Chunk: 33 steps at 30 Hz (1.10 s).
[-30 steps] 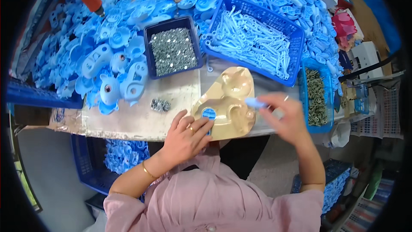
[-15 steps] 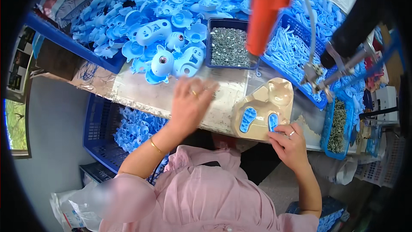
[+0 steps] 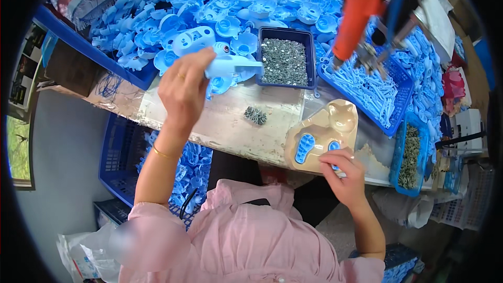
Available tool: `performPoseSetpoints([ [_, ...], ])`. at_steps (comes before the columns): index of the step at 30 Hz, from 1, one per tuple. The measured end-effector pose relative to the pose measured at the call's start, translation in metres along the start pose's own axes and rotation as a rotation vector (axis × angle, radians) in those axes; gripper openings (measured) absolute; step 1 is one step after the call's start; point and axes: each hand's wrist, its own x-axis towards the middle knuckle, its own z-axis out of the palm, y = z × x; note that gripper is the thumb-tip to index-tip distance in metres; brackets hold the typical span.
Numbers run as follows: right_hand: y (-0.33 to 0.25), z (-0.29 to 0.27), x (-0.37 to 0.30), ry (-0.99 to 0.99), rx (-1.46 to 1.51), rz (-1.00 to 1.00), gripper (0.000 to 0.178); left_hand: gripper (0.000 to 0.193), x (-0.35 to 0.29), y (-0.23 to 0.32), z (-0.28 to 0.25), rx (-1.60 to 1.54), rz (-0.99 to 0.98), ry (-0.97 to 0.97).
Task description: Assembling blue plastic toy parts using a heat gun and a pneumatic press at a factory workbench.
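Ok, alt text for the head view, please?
A person's left hand holds a light-blue plastic part above a worktable; the right hand is at a tan holder with two blue pieces. Behind are a bin of small metal parts and heaped blue parts.

Brown box (image 3: pixel 72 69) left, blue wire tangle (image 3: pixel 108 85) beside; white plastic bag (image 3: pixel 99 251) lower left.

There it is, well left of the left grip (image 3: pixel 183 90): a bright, brown-framed window (image 3: pixel 18 152), then a plain grey wall (image 3: pixel 73 141). Worn, pale tabletop (image 3: pixel 283 105) stretches rightward; grey concrete-like floor (image 3: pixel 338 226) shows below the right grip (image 3: pixel 346 175).
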Motion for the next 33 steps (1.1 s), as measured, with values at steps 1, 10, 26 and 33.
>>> performPoseSetpoints([
  [1, -0.011, 0.003, 0.006, -0.107, 0.172, 0.099, 0.011, 0.038, -0.001, 0.007, -0.003, -0.073, 0.079, 0.059],
  [10, -0.036, 0.034, 0.034, 0.271, 0.968, 0.346, 0.032, 0.033, -0.029, 0.16, 0.031, -0.618, 0.113, -0.021],
  [26, 0.023, 0.001, -0.001, -0.107, -0.661, -0.232, 0.039, 0.094, -0.072, 0.149, 0.047, -0.875, -0.184, -0.621],
  [33, 0.022, -0.002, 0.006, -0.251, -0.723, -0.251, 0.04, 0.085, -0.07, 0.149, 0.046, -0.891, -0.155, -0.677],
])
